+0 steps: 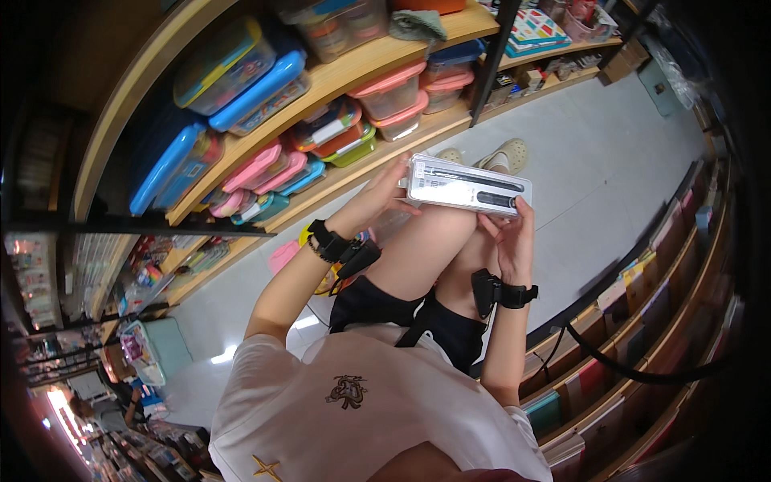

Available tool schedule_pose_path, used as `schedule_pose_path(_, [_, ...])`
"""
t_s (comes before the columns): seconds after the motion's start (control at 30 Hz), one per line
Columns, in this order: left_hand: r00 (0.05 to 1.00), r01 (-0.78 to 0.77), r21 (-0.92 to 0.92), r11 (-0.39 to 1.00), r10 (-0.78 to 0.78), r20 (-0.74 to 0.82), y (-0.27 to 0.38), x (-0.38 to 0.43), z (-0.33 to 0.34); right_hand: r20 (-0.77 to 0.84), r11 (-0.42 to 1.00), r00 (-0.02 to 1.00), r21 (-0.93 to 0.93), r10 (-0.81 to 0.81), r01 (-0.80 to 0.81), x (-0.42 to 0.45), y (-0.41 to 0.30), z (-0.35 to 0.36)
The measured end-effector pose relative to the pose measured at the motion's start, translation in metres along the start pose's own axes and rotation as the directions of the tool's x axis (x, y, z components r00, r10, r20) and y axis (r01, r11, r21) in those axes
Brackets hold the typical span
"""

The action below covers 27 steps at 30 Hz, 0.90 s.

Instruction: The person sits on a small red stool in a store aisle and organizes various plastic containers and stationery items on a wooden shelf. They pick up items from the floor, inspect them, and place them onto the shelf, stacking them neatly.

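Observation:
A flat clear plastic case [449, 191] is held level above my knees, between both hands. Through its lid I see a long thin black pen-like stick [476, 176] and a shorter black cylindrical piece [496, 199] on a white insert. Small print runs along the case's left end. My left hand [385, 187] grips that left end, some fingers hidden under it. With thumb and fingers, my right hand [509, 232] holds the lower right corner. Black straps with small black devices are worn on both wrists.
Wooden shelves [361, 60] on the left bear lidded plastic boxes, including pink-lidded containers [388, 90]. On the right runs a tiered rack [626, 319] of books or notebooks, a black cable [638, 376] before it. A pale green bin [159, 349] and a person [114, 410] are behind left.

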State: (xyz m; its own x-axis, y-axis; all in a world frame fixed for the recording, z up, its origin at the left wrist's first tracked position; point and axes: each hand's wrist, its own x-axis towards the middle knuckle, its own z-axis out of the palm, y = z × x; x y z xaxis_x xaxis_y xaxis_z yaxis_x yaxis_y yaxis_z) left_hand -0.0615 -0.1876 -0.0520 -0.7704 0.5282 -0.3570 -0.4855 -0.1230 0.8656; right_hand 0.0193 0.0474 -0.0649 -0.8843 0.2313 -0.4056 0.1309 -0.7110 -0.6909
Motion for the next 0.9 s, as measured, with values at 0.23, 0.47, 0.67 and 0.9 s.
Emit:
schedule_pose_path(0.23, [0.806, -0.330, 0.930, 0.162, 0.562, 0.188, 0.034, -0.009, 0.030, -0.065, 0.999, 0.998, -0.031, -0.020, 0.018, 0.001, 0.001, -0.001])
schedule_pose_path(0.47, [0.741, -0.419, 0.840, -0.344, 0.406, 0.535, 0.033, 0.005, 0.057, 0.004, 0.973, 0.997, -0.217, -0.079, 0.078, -0.005, -0.002, 0.008])
schedule_pose_path(0.67, [0.743, -0.463, 0.819, -0.339, 0.356, 0.567, 0.030, 0.030, 0.052, -0.028, 0.955, 0.991, -0.274, -0.128, 0.115, -0.003, -0.003, 0.002])
schedule_pose_path(0.9, [0.753, -0.519, 0.800, -0.302, 0.280, 0.595, 0.040, 0.042, 0.052, 0.060, 0.949, 0.994, -0.299, -0.088, 0.103, 0.007, -0.014, 0.000])
